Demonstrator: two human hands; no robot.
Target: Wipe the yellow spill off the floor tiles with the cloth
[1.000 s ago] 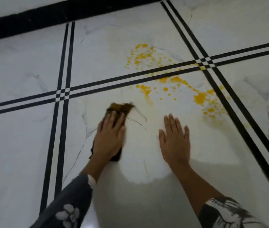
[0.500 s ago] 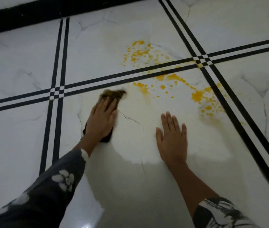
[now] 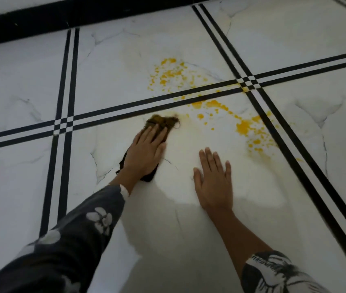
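Left grip (image 3: 144, 153), spread flat, has pushed cloth (image 3: 162, 122) forward to yellow spill (image 3: 243, 128); right grip (image 3: 214, 182) stays spread.

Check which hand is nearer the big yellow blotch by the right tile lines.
Right. The right hand lies flat on the tile just below and left of the blotch in view; the left hand presses the cloth farther off to its left.
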